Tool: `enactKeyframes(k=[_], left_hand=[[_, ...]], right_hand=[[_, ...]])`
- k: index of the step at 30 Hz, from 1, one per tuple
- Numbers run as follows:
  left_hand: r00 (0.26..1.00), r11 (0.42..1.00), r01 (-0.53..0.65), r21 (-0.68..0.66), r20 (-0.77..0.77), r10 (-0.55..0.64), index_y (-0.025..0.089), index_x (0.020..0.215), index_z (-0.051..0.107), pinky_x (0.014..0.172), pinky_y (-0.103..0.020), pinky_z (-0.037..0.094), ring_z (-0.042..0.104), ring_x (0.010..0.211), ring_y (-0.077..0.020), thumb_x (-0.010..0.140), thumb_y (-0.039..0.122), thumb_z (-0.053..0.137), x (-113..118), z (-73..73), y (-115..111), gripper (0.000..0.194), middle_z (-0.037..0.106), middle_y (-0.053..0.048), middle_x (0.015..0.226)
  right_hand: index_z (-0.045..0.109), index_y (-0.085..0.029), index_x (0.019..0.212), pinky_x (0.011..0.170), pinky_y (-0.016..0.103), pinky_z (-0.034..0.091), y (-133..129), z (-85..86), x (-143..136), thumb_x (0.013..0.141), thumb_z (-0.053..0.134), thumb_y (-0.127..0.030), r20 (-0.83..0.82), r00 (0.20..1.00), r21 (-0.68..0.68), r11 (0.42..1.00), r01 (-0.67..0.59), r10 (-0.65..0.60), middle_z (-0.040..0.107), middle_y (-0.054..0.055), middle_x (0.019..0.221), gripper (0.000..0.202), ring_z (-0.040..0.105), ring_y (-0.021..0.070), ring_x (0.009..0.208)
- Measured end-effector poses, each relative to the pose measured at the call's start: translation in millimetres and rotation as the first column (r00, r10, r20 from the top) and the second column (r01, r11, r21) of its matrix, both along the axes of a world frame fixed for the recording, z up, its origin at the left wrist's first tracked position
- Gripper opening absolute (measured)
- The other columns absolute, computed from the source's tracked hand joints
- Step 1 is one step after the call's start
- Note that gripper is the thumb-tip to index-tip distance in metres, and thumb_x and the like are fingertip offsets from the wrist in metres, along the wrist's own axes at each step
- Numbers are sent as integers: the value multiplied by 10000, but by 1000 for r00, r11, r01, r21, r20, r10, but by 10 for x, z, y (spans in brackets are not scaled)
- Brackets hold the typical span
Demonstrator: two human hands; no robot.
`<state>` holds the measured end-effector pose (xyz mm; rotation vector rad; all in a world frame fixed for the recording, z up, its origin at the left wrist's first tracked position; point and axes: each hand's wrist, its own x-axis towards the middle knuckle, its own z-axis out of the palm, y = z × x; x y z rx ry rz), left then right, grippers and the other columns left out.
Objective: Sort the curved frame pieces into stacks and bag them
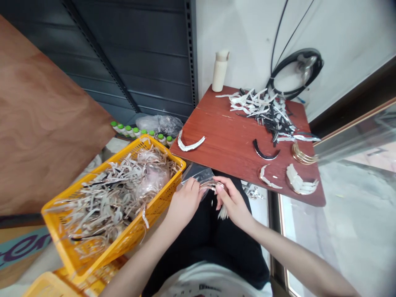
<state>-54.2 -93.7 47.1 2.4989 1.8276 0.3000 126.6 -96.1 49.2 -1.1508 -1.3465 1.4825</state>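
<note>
While one bundle of curved strips [211,185] sits at lower centre, two hands, left [187,199] and right [232,200], pinch it in their fingers; one counter [227,136] spans centre right, one yellow basket [182,164] lower left, one white bottle [220,72] upper centre.

We see a bare stretch across the middle of the red worktop [227,132], where a hand can pass between the white curved strips [190,144] at its left end and the black curved piece [266,152]. The heaped strips [262,109] block the far side, the curved bundles [300,181] crowd the near right corner, and the yellow basket's rim [117,161] bars the left.
</note>
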Motion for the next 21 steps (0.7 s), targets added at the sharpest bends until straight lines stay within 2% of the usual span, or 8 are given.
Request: enactKeyframes(k=[3, 5, 8, 10, 12, 17, 21], left_hand=[[1000, 1000, -15, -11, 0, 15, 171, 913, 541, 521, -277, 430, 633, 767, -191, 1003, 349, 423, 63, -64, -33, 232, 589, -51, 889], [1000, 999, 3, -32, 23, -2, 169, 923, 540, 562, -285, 457, 626, 775, -196, 1006, 362, 408, 69, -71, -48, 248, 587, -59, 907], [985, 992, 105, -73, 143, -93, 182, 907, 526, 779, -349, 518, 611, 870, -211, 1006, 387, 400, 35, -40, -49, 259, 581, -57, 929], [959, 979, 183, -92, 237, -157, 193, 897, 516, 970, -420, 473, 592, 927, -200, 1017, 349, 370, 3, -16, -36, 245, 577, -40, 926], [940, 970, 218, -105, 290, -179, 196, 910, 513, 1089, -468, 386, 577, 958, -183, 1027, 291, 333, -23, -5, -19, 236, 577, -27, 930], [900, 953, 263, -154, 395, -185, 207, 968, 525, 1153, -474, 322, 561, 1014, -159, 1033, 262, 313, -48, -52, 5, 229, 587, -18, 981], [900, 956, 258, -141, 396, -185, 206, 951, 522, 1170, -490, 302, 566, 988, -153, 1033, 259, 314, -34, -134, -6, 229, 585, -9, 944]], right_hand=[[529, -248, 1304, 498, 203, 460, -109, -100, -20, 999, 480, -427, 56, 995, 63, 995, 77, -80, 541, -51, 693, 357, 509, 80, 502], [556, -239, 1277, 464, 194, 436, -162, -156, -27, 994, 495, -421, 69, 988, 85, 988, 129, -135, 521, -56, 654, 342, 491, 80, 483], [612, -222, 1196, 429, 186, 405, -193, -237, -31, 990, 503, -424, 81, 978, 85, 979, 187, -194, 511, -57, 623, 308, 460, 70, 449], [625, -217, 1162, 408, 183, 389, -189, -291, -32, 991, 495, -430, 66, 970, 67, 971, 231, -235, 557, -42, 671, 303, 444, 57, 430], [627, -218, 1149, 396, 179, 383, -178, -340, -33, 989, 495, -435, 29, 965, 47, 965, 258, -260, 604, -21, 759, 300, 447, 46, 429], [639, -220, 1104, 387, 170, 371, -159, -399, -38, 978, 516, -429, -57, 964, 17, 965, 260, -259, 611, -20, 778, 274, 451, 40, 430], [646, -220, 1094, 403, 177, 367, -169, -412, -37, 978, 521, -414, -64, 965, 23, 967, 255, -253, 588, -34, 710, 258, 447, 45, 428]])
